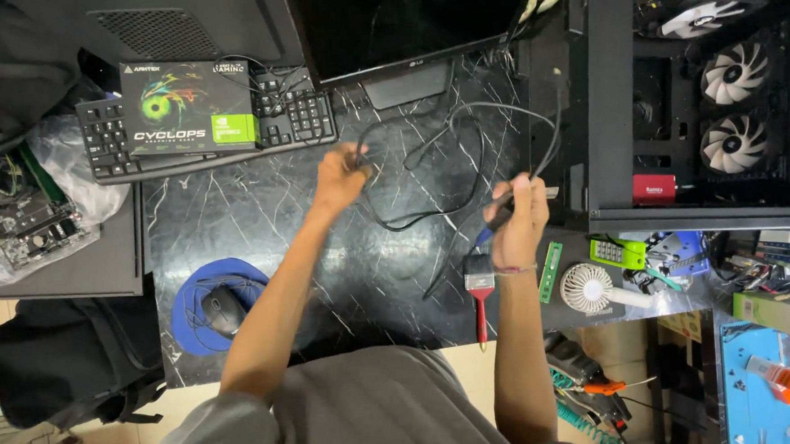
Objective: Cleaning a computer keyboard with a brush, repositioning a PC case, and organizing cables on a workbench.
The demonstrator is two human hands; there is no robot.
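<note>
My left hand [339, 176] is closed on one end of a black cable [433, 174] above the dark marble-patterned table [233, 213]. My right hand [519, 221] grips another part of the same tangled cable, with a connector end showing by its fingers. The cable loops between both hands and runs up toward the open black computer case [689, 111] on the right. A paintbrush with a red handle [480, 294] lies on the table just below my right hand.
A black keyboard [301, 118] with a graphics card box [189, 108] on it sits at the back left, under a monitor [405, 24]. A mouse [221, 309] rests on a blue pad. A motherboard [17, 216], small white fan [587, 288] and tools lie around.
</note>
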